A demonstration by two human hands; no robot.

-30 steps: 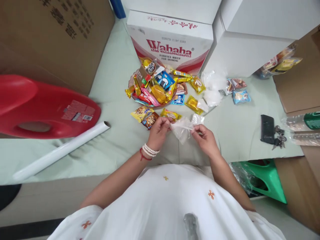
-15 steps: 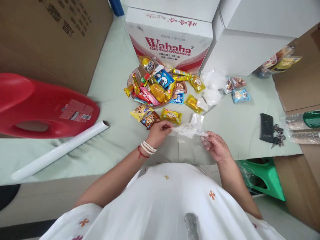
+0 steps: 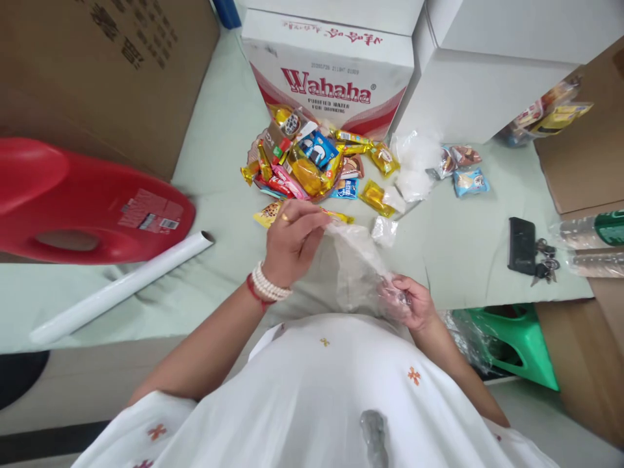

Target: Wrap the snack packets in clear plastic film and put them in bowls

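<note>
A clear plastic bag hangs between both my hands above the near edge of the pale green table. My left hand, wearing a ring and a bead bracelet, pinches the bag's upper edge. My right hand is closed on the bag's lower end, close to my body. Beyond my hands lies a heap of wrapped snacks in yellow, red and blue packets, with a yellow cookie packet just behind my left hand.
A Wahaha carton and a white box stand behind the snacks. A red plastic stool and a white roll lie at left. More clear bags, a black phone with keys, bottles sit right. A green stool stands below.
My left hand has lifted the bag's edge up and forward, while my right hand has drawn the other end down towards my body, so the bag now hangs stretched.
</note>
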